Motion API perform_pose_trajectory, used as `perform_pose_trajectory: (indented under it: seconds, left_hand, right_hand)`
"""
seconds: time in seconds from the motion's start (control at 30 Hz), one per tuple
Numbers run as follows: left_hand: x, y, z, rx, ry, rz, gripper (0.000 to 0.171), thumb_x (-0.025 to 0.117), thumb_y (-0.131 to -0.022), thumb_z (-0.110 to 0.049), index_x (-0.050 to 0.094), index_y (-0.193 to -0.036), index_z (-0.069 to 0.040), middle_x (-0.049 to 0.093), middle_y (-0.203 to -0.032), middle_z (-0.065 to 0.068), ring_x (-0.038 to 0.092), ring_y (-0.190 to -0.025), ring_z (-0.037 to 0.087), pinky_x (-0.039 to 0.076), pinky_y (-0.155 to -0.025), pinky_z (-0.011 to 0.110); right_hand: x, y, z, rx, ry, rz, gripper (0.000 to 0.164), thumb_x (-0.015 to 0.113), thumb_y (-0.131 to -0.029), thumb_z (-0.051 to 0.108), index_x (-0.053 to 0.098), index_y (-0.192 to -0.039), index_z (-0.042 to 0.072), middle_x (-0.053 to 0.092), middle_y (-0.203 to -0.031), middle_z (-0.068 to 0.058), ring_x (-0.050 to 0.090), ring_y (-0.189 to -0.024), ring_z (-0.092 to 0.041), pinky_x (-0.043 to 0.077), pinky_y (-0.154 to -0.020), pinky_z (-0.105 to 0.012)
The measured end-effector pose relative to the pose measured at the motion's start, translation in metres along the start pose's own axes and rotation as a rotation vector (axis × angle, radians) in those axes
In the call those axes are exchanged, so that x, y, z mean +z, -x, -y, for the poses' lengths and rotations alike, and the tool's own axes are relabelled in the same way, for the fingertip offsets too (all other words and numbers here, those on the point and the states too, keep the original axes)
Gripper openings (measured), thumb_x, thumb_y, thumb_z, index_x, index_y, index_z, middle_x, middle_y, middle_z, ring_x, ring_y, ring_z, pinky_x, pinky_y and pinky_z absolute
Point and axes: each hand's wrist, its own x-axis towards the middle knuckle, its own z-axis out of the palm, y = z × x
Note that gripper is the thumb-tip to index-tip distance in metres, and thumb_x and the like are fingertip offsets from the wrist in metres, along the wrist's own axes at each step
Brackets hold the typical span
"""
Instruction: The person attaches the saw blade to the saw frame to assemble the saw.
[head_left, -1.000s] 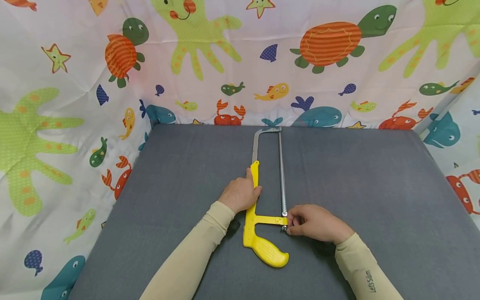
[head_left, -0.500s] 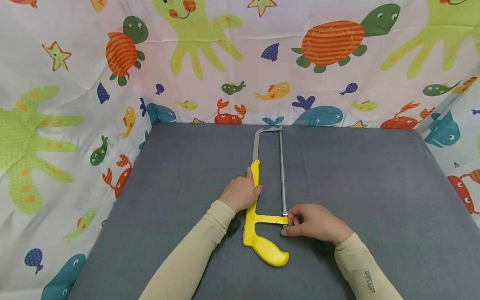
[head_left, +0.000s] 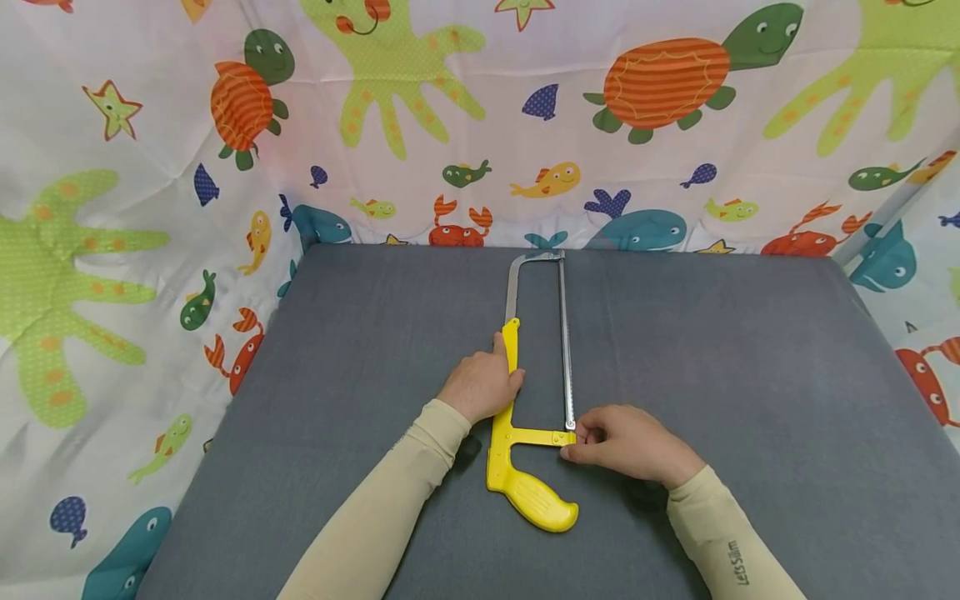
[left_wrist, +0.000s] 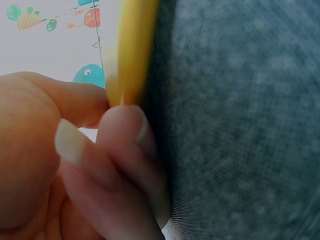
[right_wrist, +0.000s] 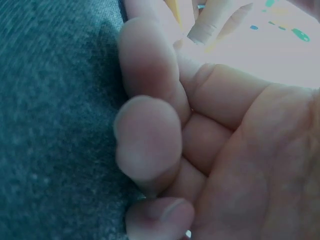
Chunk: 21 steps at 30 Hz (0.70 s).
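Observation:
A hacksaw (head_left: pixel 538 504) with a yellow handle and a silver front bow lies flat, its handle end toward me. Its blade (head_left: pixel 566 350) runs along the right side. My left hand (head_left: pixel 480 387) grips the yellow frame bar, thumb on the right and forefinger along the left edge. In the left wrist view the yellow bar (left_wrist: pixel 132 55) sits between the fingers. My right hand (head_left: pixel 637 446) pinches the tension nut at the blade's near end, below the yellow crosspiece (head_left: pixel 536 437); thumb and fingers hide the nut. In the right wrist view the other fingers (right_wrist: pixel 150 137) are curled.
The saw lies on a grey cloth-covered table (head_left: pixel 712 350). A white curtain (head_left: pixel 420 192) printed with sea animals hangs behind the table and along both sides.
My right thumb has moved up and left over the tension nut, which showed a second ago and is now covered. The left hand and the saw stay put.

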Motion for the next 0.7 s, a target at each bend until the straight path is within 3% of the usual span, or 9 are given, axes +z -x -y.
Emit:
perform_pose_trajectory:
  seconds: [0.7]
  left_hand:
    - [-0.0007, -0.0002, 0.0005, 0.015, 0.000, -0.003, 0.080, 0.051, -0.103, -0.046, 0.018, -0.161, -0.002, 0.057, -0.062, 0.002, 0.055, -0.048, 0.017, 0.043, -0.047, 0.028]
  right_hand:
    - [-0.0012, 0.0008, -0.0063, -0.083, -0.004, 0.016, 0.019, 0.075, -0.086, 0.035, 0.061, -0.074, 0.030, 0.051, -0.063, 0.014, 0.046, -0.056, -0.003, 0.035, -0.053, -0.022]
